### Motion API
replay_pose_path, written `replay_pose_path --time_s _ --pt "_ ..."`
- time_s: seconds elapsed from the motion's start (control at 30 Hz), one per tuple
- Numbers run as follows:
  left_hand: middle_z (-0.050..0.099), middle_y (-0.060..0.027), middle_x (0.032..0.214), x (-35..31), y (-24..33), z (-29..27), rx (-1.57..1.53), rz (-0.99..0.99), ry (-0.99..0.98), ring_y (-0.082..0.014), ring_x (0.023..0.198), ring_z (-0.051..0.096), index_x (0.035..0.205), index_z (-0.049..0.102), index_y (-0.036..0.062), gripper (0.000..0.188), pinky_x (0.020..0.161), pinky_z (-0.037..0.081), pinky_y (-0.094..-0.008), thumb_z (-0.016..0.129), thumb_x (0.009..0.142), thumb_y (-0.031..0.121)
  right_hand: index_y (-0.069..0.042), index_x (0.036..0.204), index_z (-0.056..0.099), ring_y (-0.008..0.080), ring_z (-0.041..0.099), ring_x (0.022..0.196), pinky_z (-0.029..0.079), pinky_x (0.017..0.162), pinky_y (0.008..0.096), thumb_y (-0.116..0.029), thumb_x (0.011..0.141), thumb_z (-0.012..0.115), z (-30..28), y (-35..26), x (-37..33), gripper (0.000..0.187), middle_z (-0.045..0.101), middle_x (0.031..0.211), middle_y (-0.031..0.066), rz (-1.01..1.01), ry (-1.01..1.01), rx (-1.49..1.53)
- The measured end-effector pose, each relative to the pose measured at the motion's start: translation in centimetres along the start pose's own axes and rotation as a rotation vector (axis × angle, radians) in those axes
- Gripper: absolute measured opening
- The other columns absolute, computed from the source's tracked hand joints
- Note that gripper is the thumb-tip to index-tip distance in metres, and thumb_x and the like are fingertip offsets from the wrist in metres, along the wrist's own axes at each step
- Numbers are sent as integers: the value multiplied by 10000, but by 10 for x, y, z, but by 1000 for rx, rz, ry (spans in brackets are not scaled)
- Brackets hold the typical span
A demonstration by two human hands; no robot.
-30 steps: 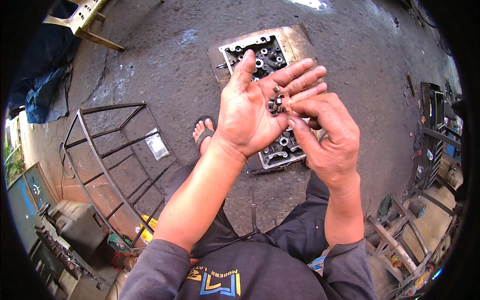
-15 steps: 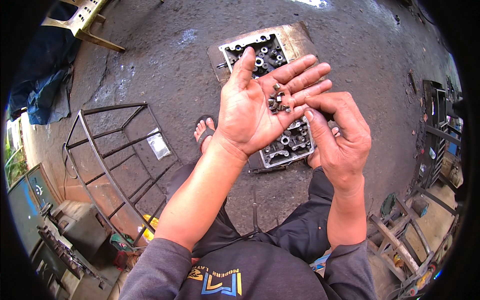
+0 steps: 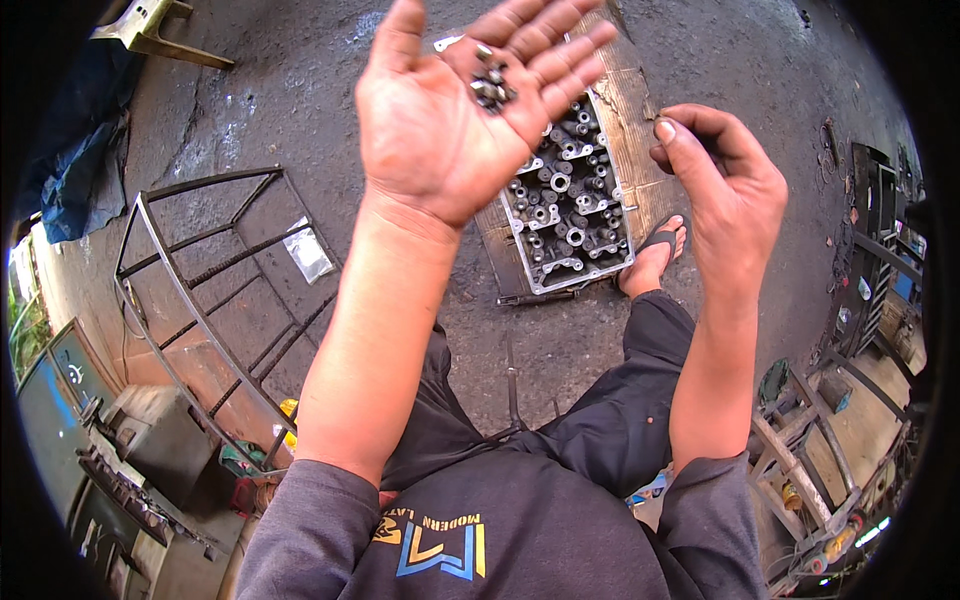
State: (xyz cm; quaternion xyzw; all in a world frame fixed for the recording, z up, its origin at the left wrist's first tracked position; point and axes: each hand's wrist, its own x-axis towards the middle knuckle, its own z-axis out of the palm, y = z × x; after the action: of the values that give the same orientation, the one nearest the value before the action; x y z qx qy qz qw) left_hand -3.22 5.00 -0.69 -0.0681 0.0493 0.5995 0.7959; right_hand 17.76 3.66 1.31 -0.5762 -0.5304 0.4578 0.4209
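Observation:
My left hand (image 3: 430, 125) is held palm up, open, its fingers stretched and apart. On the palm lies a small heap of short, shiny metal pieces (image 3: 491, 82) that look like valve keepers. To the right, my right hand (image 3: 725, 185) is raised with thumb and forefinger pinched together; what is between the tips is too small to make out. Below and between the hands, an engine cylinder head (image 3: 572, 205) with several valve springs and bolt holes lies on the ground. My left hand covers its far left part.
Flattened cardboard (image 3: 640, 130) lies under the cylinder head. A metal bar frame (image 3: 190, 280) stands on the left, with a clear plastic packet (image 3: 308, 252) beside it. A plastic chair (image 3: 165, 35) is at the far left, and metal frames (image 3: 805, 465) line the right.
My left hand has moved up and left with the metal pieces on its palm. My right hand has moved away from it, up and right, uncovering more of the cylinder head.

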Motion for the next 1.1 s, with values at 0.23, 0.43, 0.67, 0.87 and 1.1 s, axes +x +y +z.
replay_pose_path --time_s 0.23,0.43,0.67,0.87,1.1 --pt "398 -323 1576 -8 35 3 -43 122 -66 -470 1515 306 1499 379 -145 778 1259 261 -572 396 1061 497 -83 954 805 193 698 689 538 695 349 -284 875 756 31 140 43 221 738 750 141 194 -258 -666" --pt "393 -310 1580 -11 45 -6 -60 117 -166 -462 1511 318 1487 382 -143 761 1257 276 -565 396 1067 491 -105 979 801 401 725 969 555 866 480 -327 840 705 82 230 59 279 762 981 213 403 -331 -901" --pt "398 -310 1576 -18 46 -9 -78 110 -136 -460 1509 322 1486 386 -143 766 1256 278 -562 398 1065 498 -102 1035 804 402 714 1048 546 950 481 -293 859 683 101 253 60 287 755 1062 226 222 -332 -1011" --pt "402 -310 1573 -21 45 -11 -78 106 -118 -457 1507 326 1484 389 -142 771 1255 281 -560 400 1063 503 -57 1037 782 433 696 1079 535 971 510 -241 863 638 106 259 67 291 735 1105 258 166 -370 -1071" --pt "407 -309 1570 -19 41 -11 -73 106 -96 -455 1505 331 1483 393 -141 776 1254 283 -558 402 1061 510 -9 1014 763 452 690 1085 540 970 516 -179 840 640 113 262 81 273 729 1111 272 178 -471 -1168"
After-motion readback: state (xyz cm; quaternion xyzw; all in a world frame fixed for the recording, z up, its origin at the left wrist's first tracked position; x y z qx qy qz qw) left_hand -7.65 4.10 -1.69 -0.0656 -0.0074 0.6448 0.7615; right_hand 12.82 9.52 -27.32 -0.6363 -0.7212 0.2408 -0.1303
